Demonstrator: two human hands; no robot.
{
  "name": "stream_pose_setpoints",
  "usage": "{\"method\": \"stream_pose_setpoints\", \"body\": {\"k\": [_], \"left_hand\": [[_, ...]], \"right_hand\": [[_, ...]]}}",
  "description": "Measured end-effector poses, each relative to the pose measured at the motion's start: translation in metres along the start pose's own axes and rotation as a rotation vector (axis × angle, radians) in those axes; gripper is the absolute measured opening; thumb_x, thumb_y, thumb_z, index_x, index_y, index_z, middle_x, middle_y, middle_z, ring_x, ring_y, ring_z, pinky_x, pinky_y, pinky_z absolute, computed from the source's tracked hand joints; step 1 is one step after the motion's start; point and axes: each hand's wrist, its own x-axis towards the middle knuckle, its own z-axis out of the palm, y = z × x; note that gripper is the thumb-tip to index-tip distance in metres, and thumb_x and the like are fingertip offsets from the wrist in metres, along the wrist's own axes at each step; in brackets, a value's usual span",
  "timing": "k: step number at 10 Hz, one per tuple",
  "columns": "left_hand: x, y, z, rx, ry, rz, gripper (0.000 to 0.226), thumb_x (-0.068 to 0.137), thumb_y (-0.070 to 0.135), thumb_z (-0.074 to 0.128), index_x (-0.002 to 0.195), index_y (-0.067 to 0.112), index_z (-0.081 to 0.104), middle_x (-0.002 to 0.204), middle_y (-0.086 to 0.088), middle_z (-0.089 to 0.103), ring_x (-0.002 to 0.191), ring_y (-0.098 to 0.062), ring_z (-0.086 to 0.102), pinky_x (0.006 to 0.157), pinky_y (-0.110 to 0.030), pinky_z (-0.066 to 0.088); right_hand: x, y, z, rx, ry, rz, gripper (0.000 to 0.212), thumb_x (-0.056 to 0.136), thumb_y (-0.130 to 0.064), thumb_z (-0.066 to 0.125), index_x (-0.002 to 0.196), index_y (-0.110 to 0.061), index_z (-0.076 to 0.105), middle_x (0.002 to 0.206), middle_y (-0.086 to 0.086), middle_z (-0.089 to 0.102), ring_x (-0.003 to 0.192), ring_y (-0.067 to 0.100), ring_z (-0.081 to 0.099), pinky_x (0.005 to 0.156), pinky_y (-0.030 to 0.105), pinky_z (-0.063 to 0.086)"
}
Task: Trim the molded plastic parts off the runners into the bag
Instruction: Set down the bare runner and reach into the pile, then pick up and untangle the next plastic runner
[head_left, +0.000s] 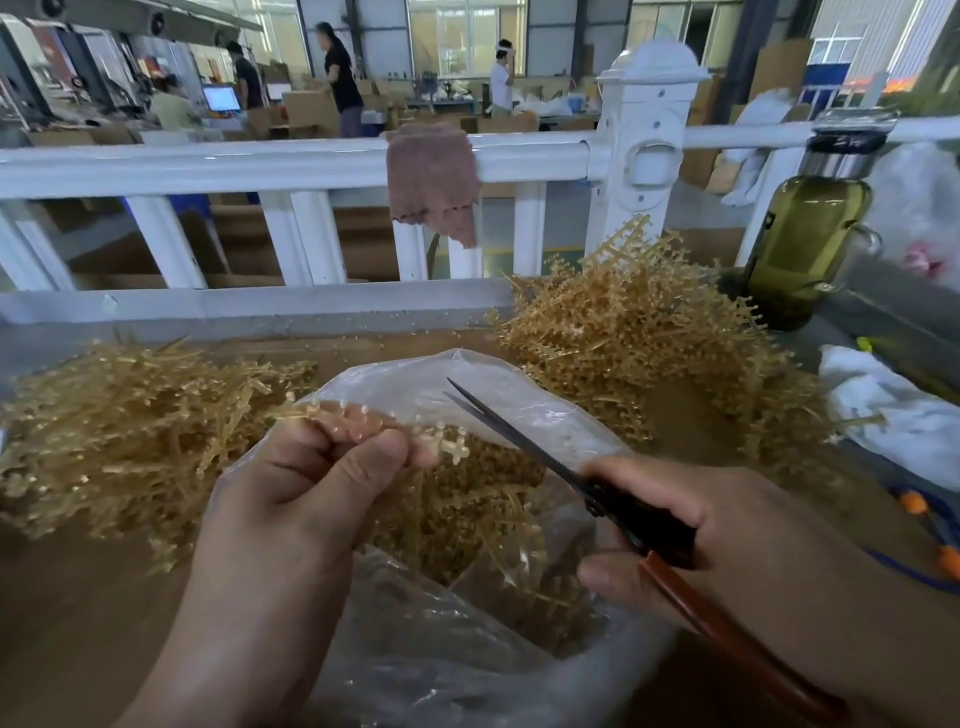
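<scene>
Pinching a thin, knobbly tan runner (453, 451) with the left hand (291, 499) above a crinkled clear bag (415, 654); gripping slim dark scissors (501, 423), slightly parted, with the right hand (706, 535).

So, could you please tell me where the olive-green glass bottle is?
Head view, far right: the olive-green glass bottle stands by the white railing, beside the taller golden plastic runner pile.

Worker's own body, seen from the head camera. We see the left hand (291, 509) and the right hand (737, 535), both bare. The forearms (197, 654) that enter from the lower edge are bare too, uncovered as far as the frame shows. The fingernails (358, 422) we can make out are short.
</scene>
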Motion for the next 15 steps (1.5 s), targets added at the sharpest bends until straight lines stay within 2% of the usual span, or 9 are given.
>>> {"method": "stream_pose_setpoints", "body": {"k": [2, 5, 7, 9, 10, 11, 12, 14, 15], "left_hand": [[0.000, -0.008, -0.004, 0.053, -0.001, -0.024, 0.032, 0.057, 0.041, 0.083, 0.078, 0.018, 0.077, 0.079, -0.012, 0.075, 0.077, -0.024, 0.073, 0.080, -0.041, 0.054], [0.003, -0.005, -0.003, 0.090, -0.056, 0.021, 0.001, 0.075, 0.026, 0.076, 0.074, 0.027, 0.076, 0.073, -0.004, 0.074, 0.068, -0.014, 0.071, 0.057, -0.024, 0.058], [0.004, 0.003, 0.002, 0.101, -0.046, 0.071, 0.006, 0.070, 0.029, 0.082, 0.068, 0.029, 0.076, 0.070, -0.005, 0.074, 0.065, -0.012, 0.071, 0.056, -0.021, 0.056], [0.003, -0.005, -0.003, 0.175, 0.040, 0.106, 0.025, 0.071, 0.044, 0.076, 0.081, 0.021, 0.075, 0.080, -0.012, 0.075, 0.078, -0.033, 0.072, 0.061, -0.028, 0.059], [0.001, -0.005, -0.003, 0.172, 0.028, 0.135, 0.018, 0.077, 0.038, 0.076, 0.083, 0.021, 0.074, 0.081, -0.011, 0.075, 0.079, -0.032, 0.072, 0.065, -0.021, 0.058], [-0.004, 0.004, 0.001, 0.194, 0.009, 0.132, 0.015, 0.074, 0.042, 0.082, 0.083, 0.031, 0.077, 0.082, 0.003, 0.079, 0.079, -0.009, 0.075, 0.068, -0.009, 0.052], [-0.005, 0.005, 0.001, 0.222, 0.011, 0.132, 0.009, 0.078, 0.040, 0.079, 0.083, 0.032, 0.078, 0.083, 0.008, 0.079, 0.080, -0.002, 0.073, 0.067, -0.008, 0.051], [-0.004, 0.005, 0.000, 0.288, -0.002, 0.130, 0.013, 0.084, 0.037, 0.069, 0.087, 0.026, 0.078, 0.088, 0.008, 0.079, 0.091, -0.005, 0.074, 0.081, -0.028, 0.054], [-0.004, 0.005, 0.000, 0.288, -0.031, 0.137, 0.010, 0.083, 0.035, 0.075, 0.087, 0.026, 0.078, 0.087, 0.007, 0.079, 0.088, -0.005, 0.073, 0.078, -0.016, 0.054]], "right_hand": [[0.002, 0.000, 0.004, -0.036, -0.039, -0.023, 0.040, 0.078, -0.073, 0.060, 0.109, -0.049, 0.055, 0.095, -0.022, 0.063, 0.084, -0.001, 0.062, 0.067, 0.016, 0.047], [0.002, -0.003, 0.004, 0.018, -0.013, -0.023, 0.033, 0.081, -0.072, 0.062, 0.104, -0.050, 0.056, 0.092, -0.022, 0.064, 0.082, -0.001, 0.062, 0.070, 0.012, 0.044], [0.001, -0.002, 0.003, -0.006, -0.033, 0.010, 0.044, 0.074, -0.083, 0.054, 0.109, -0.057, 0.053, 0.093, -0.026, 0.065, 0.081, -0.002, 0.064, 0.059, 0.018, 0.044], [-0.001, -0.002, -0.001, -0.027, -0.061, 0.027, 0.044, 0.073, -0.078, 0.058, 0.114, -0.062, 0.050, 0.098, -0.029, 0.063, 0.086, -0.007, 0.062, 0.062, 0.020, 0.047], [-0.002, -0.005, -0.005, -0.070, -0.072, 0.033, 0.039, 0.077, -0.072, 0.063, 0.112, -0.059, 0.051, 0.100, -0.027, 0.061, 0.088, -0.005, 0.060, 0.062, 0.020, 0.048], [-0.001, -0.007, -0.006, -0.104, -0.086, 0.028, 0.042, 0.075, -0.074, 0.062, 0.110, -0.054, 0.054, 0.097, -0.023, 0.062, 0.089, -0.003, 0.060, 0.067, 0.020, 0.049], [-0.002, -0.005, -0.003, -0.185, -0.102, 0.025, 0.055, 0.070, -0.082, 0.048, 0.119, -0.056, 0.047, 0.105, -0.028, 0.061, 0.096, -0.007, 0.057, 0.074, 0.018, 0.051], [-0.005, -0.003, -0.003, -0.253, -0.071, 0.018, 0.056, 0.071, -0.085, 0.040, 0.120, -0.060, 0.041, 0.103, -0.030, 0.060, 0.094, -0.009, 0.055, 0.079, 0.015, 0.046], [-0.005, -0.005, -0.003, -0.255, -0.074, 0.018, 0.053, 0.072, -0.083, 0.044, 0.120, -0.060, 0.042, 0.102, -0.031, 0.060, 0.095, -0.008, 0.056, 0.077, 0.015, 0.047]]}}
